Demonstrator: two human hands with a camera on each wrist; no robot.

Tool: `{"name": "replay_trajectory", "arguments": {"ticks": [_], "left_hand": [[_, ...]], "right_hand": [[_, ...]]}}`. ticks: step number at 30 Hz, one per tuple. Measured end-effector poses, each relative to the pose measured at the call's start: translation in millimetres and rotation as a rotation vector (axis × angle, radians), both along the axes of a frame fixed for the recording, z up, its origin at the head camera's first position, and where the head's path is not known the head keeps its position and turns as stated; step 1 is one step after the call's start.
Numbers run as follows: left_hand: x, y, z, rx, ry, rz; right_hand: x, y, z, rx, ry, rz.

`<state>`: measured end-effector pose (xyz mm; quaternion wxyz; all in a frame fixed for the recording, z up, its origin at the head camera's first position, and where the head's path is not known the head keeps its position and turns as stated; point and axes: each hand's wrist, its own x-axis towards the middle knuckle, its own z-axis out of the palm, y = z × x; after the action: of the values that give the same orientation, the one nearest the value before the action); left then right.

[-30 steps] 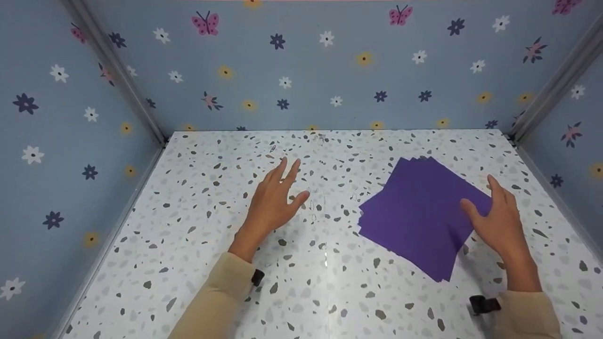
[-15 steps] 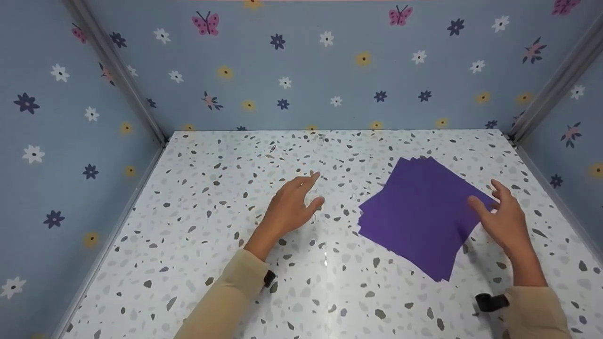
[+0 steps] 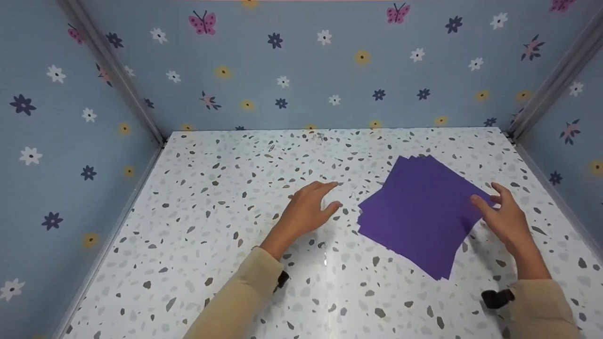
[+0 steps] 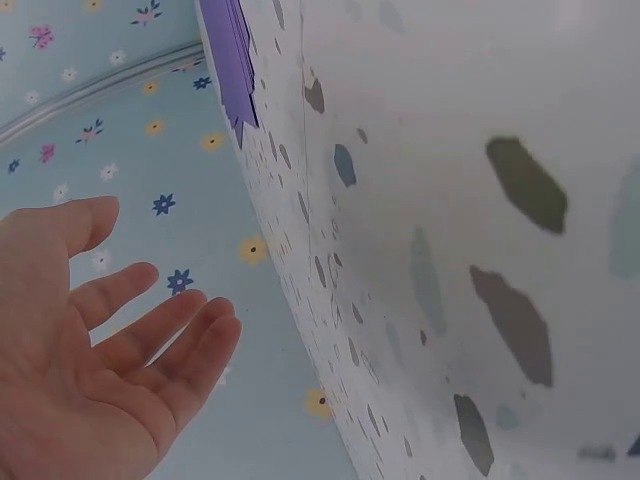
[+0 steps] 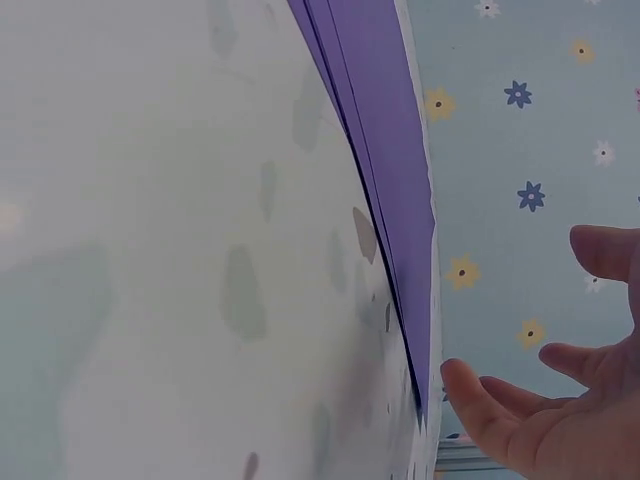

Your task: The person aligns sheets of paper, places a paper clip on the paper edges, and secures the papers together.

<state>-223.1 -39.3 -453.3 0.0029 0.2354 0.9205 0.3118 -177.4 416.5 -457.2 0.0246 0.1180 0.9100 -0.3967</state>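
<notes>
A fanned stack of purple paper sheets [image 3: 419, 216] lies on the right half of the speckled tabletop, its edges offset from one another. My right hand [image 3: 506, 214] is by the stack's right corner, thumb overlapping that corner in the head view. In the right wrist view, the fingers [image 5: 490, 400] are spread and hold nothing, beside the stack's edge [image 5: 385, 170]. To the left of the stack, my left hand [image 3: 308, 207] hovers over the tabletop with thumb and fingers apart. The left wrist view shows its palm [image 4: 80, 400] holding nothing, with the purple sheets [image 4: 230, 60] farther off.
The white speckled tabletop [image 3: 207, 207] is bounded by blue flowered panels at the back [image 3: 301, 61], left [image 3: 61, 141] and right [image 3: 579, 127]. Grey metal posts [image 3: 113, 75] stand at the back corners. A dark wrist strap piece [image 3: 497, 298] sits at the right sleeve.
My left hand has moved right and slightly nearer, toward the purple stack. My right hand has shifted a little right, its fingers bending more. The sheets have stayed in place.
</notes>
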Motion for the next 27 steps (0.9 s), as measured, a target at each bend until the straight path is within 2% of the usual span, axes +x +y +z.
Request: {"name": "replay_trajectory", "arguments": {"ticks": [8,16,22,27], "left_hand": [[-1.4,17,-6.1,-0.002,-0.041,-0.03],[-3.3,32,-10.5,-0.017,-0.063,-0.061],[-3.4,43,-11.9,-0.023,-0.06,-0.087],[-2.4,51,-13.6,-0.055,-0.07,-0.077]], "right_hand": [[-2.4,4,-2.9,-0.047,-0.028,-0.013],[-5.7,11,-7.9,-0.146,-0.101,-0.039],[-6.6,14,-8.6,-0.158,-0.127,-0.062],[-6.6,14,-7.0,-0.154,-0.157,-0.09]]}}
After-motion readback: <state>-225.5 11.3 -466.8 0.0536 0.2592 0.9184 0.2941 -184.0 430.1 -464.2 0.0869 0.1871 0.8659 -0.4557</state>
